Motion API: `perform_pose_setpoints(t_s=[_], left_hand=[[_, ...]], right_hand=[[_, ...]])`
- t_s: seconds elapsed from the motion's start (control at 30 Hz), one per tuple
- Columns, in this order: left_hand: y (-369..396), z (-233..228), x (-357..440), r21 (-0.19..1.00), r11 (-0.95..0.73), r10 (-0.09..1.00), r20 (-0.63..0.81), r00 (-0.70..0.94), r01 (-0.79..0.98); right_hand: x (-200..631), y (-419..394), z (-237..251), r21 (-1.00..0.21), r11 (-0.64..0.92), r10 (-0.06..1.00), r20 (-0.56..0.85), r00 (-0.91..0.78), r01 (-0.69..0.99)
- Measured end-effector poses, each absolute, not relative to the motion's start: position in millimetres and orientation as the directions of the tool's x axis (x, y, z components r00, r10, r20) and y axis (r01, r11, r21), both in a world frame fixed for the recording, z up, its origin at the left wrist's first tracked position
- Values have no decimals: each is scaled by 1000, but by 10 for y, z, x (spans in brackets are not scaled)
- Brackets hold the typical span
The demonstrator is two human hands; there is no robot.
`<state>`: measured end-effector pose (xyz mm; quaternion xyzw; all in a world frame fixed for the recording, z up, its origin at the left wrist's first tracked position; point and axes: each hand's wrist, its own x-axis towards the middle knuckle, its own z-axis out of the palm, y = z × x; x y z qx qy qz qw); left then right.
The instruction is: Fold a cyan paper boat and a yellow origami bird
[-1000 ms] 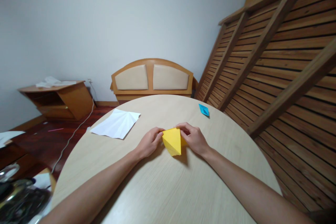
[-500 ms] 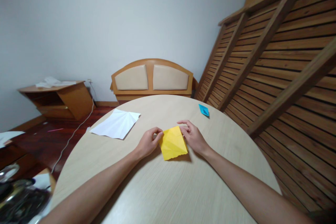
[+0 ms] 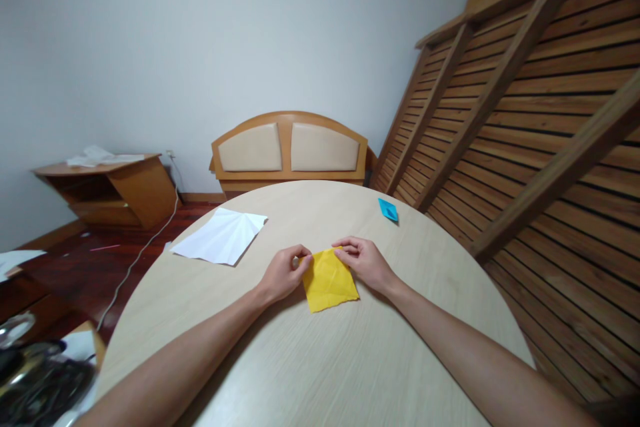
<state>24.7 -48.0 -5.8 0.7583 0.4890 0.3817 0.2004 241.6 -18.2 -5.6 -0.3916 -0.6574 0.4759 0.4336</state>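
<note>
1. Handling the yellow paper [image 3: 330, 283] near the middle of the bench [image 3: 350, 367]; by the look of it, steadying and lining up the far edge in the course of folding, though hard to name the exact fold.
2. Gripping the far left corner between thumb and fingers of the left hand [image 3: 286, 272], and the far right corner likewise with the right hand [image 3: 367, 263].
3. Calling next, as a judgement, for a light pinch at both corners, even tension along the far edge, and care against tearing or slipping askew.
4. Looking at the yellow paper: roughly square, thin, with faint creases across the face and a slightly ragged near edge; probably easy to bend.
5. Resting on the bench or held just above; cannot tell which.
6. Leaving untouched a creased white sheet [image 3: 223, 237] toward the bench's far left and a small blue folded paper [image 3: 389, 210] toward its far right.
</note>
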Motion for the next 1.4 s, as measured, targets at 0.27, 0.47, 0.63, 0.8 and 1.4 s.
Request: perform_pose_setpoints(t_s=[0.27,0.47,0.63,0.8,1.4], left_hand=[[-496,-61,284,673,-468,883,372,286,573],[-513,-38,296,661,-515,857,400,325,545],[-515,-53,287,630,-532,847,394,357,566],[-496,-69,273,621,-508,861,367,352,596],[-407,-115,204,748,-332,943,245,225,574]], right_hand=[[2400,-195,-93,-947,277,909,205,-363,159],[2359,-237,-57,-953,268,891,189,-412,143],[2357,-271,-9,-936,300,875,192,-445,185],[2369,-254,1,-929,307,873,188,-450,208],[2485,-100,-44,-881,360,888,223,-402,307]])
